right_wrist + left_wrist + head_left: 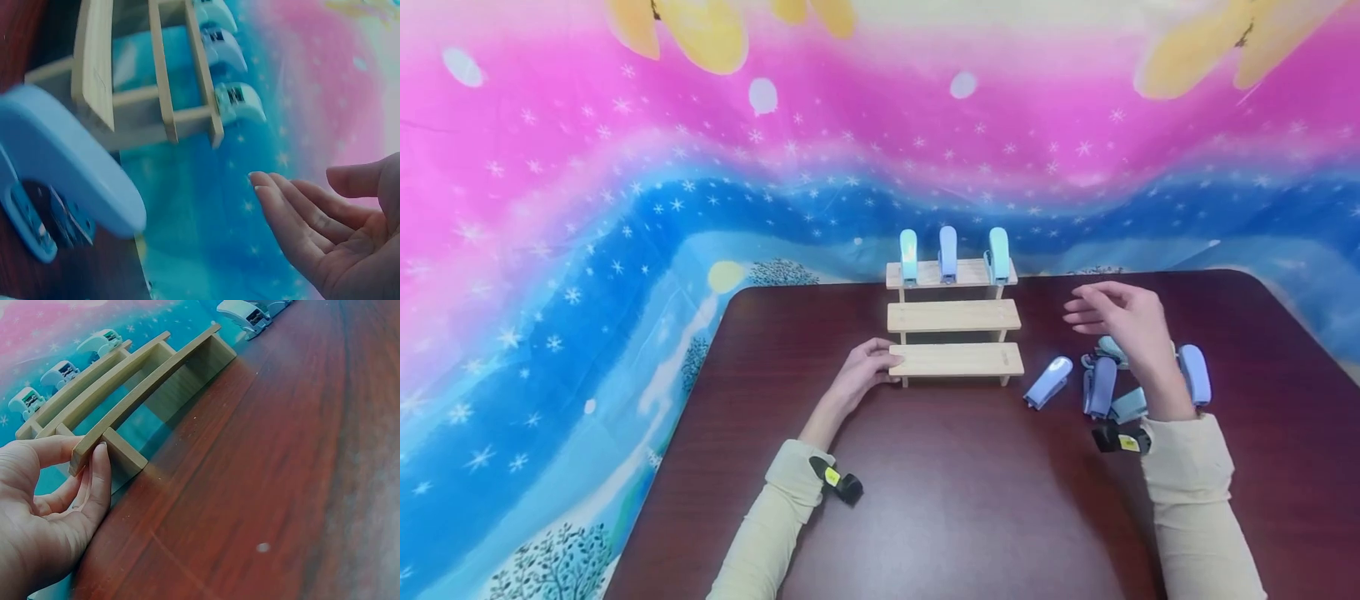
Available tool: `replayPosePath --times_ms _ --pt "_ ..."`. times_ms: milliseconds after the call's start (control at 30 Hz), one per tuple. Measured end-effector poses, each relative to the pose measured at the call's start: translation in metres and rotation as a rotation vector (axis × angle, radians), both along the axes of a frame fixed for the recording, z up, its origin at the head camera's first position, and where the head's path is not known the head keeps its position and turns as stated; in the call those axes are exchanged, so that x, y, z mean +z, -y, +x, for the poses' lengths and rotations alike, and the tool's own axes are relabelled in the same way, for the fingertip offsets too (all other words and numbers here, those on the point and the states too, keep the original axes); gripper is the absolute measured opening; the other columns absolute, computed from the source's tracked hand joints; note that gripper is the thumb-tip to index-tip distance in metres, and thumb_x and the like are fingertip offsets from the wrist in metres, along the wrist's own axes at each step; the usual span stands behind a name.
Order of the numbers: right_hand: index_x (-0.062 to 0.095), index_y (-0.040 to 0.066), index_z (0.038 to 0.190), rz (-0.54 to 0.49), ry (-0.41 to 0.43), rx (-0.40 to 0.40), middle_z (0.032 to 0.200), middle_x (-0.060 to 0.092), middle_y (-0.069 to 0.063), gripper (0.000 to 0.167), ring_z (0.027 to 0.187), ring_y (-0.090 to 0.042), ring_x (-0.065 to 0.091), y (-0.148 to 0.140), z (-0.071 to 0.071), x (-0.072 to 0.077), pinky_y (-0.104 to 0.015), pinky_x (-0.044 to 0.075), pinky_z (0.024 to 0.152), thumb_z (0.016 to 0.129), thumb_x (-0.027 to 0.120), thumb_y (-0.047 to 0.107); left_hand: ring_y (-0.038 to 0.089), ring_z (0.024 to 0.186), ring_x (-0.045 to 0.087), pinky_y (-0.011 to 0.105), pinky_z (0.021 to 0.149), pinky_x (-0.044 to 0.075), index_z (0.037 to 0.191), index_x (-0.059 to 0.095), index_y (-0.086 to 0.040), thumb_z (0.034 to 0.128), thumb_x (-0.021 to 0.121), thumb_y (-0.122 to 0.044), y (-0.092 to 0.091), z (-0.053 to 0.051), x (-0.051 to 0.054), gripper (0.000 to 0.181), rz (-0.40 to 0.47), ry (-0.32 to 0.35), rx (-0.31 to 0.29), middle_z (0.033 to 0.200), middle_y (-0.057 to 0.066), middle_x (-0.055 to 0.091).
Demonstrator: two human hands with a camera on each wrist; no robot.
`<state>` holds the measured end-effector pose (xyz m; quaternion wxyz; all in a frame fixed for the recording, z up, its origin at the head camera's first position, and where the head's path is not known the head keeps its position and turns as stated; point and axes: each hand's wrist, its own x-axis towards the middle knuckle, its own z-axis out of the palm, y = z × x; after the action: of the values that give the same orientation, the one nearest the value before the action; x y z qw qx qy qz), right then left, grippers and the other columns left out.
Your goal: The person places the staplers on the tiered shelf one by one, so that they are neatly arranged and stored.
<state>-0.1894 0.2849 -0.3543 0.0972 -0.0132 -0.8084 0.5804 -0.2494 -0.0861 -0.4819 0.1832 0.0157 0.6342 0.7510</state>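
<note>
A three-tier wooden stand (955, 360) has three staplers in a row on its top tier: a mint one (908, 254), a lavender-blue one (948, 252) and another mint one (998, 252). My left hand (867, 367) pinches the left end of the lowest tier between thumb and fingers, plain in the left wrist view (56, 506). Raised over the table to the right of the stand, my right hand (1126, 321) holds nothing; its fingers are extended with the thumb apart in the right wrist view (344, 231). A lavender-blue stapler (1048, 382) lies between stand and hand.
Several more staplers lie around and below my right forearm, among them a blue-grey one (1100, 388), a mint one (1129, 406) and a lavender one (1195, 375). Behind the dark wooden table (970, 500) hangs a colourful printed cloth (850, 142).
</note>
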Motion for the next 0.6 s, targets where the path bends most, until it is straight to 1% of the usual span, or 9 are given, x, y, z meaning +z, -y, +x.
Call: replayPosePath --times_ms 133,233,367,467,600 --pt "0.063 -0.002 0.123 -0.025 0.027 0.002 0.091 0.077 0.010 0.032 0.081 -0.006 0.075 -0.017 0.002 0.001 -0.021 0.061 0.072 0.107 0.058 0.026 0.019 0.083 0.065 0.026 0.069 0.058 0.121 0.058 0.006 0.0930 0.068 -0.001 0.000 0.001 0.000 0.030 0.002 -0.016 0.006 0.101 0.012 0.067" --pt "0.062 0.001 0.122 -0.006 0.049 -0.008 0.089 0.075 0.013 0.028 0.080 -0.005 0.075 -0.025 0.004 0.001 -0.020 0.061 0.072 0.108 0.057 0.025 0.018 0.083 0.065 0.025 0.069 0.058 0.121 0.057 0.006 0.0936 0.068 -0.002 -0.001 0.002 -0.001 0.031 -0.003 -0.011 -0.010 0.101 0.011 0.068" --pt "0.060 -0.002 0.125 0.006 0.080 -0.012 0.088 0.074 0.016 0.032 0.080 -0.004 0.074 -0.028 0.005 0.003 -0.019 0.061 0.072 0.108 0.055 0.026 0.017 0.081 0.065 0.025 0.068 0.058 0.119 0.058 0.006 0.0930 0.069 0.000 -0.001 0.002 0.000 0.029 -0.008 -0.009 -0.001 0.099 0.010 0.068" --pt "0.058 -0.003 0.126 -0.001 0.084 -0.023 0.088 0.074 0.016 0.035 0.079 -0.003 0.074 -0.029 0.006 0.004 -0.019 0.061 0.072 0.108 0.055 0.026 0.017 0.080 0.065 0.025 0.067 0.058 0.118 0.058 0.006 0.0922 0.069 0.000 0.000 0.003 0.001 0.029 -0.006 -0.017 0.013 0.098 0.011 0.068" --pt "0.059 -0.001 0.123 -0.010 0.081 -0.031 0.088 0.074 0.016 0.029 0.078 -0.002 0.074 -0.034 0.009 0.003 -0.019 0.061 0.071 0.108 0.055 0.023 0.017 0.080 0.066 0.025 0.068 0.058 0.119 0.058 0.006 0.0923 0.069 -0.001 -0.001 0.004 0.001 0.029 0.001 -0.026 0.014 0.099 0.012 0.069"
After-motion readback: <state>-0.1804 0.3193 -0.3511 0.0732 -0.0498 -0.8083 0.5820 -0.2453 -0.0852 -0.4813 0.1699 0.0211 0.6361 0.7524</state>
